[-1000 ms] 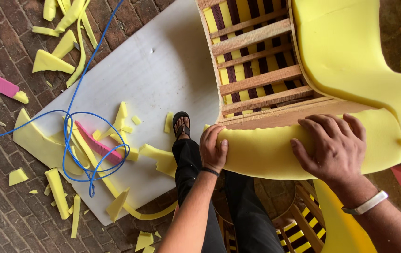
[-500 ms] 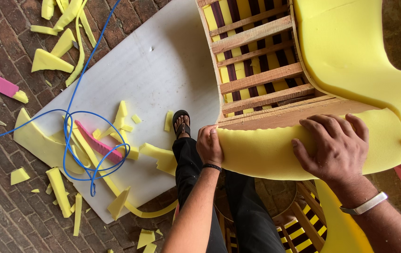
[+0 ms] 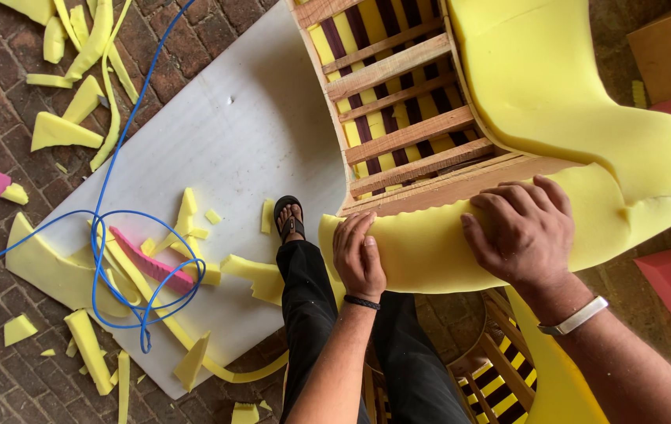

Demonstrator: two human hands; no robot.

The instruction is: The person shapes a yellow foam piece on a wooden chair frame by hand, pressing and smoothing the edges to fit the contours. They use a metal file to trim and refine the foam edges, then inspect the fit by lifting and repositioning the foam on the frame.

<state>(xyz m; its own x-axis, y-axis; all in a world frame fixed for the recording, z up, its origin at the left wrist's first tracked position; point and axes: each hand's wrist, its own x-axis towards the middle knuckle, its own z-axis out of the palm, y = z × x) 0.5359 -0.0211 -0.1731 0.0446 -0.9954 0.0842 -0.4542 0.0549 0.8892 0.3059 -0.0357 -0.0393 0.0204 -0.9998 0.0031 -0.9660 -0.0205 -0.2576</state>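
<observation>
Both hands press yellow foam.

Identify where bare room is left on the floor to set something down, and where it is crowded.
Bare room: the upper middle of the white board, between the wooden chair frame and the brick floor. Crowded: its lower left, under the blue cable and yellow foam scraps. Both hands press the foam sheet.
</observation>
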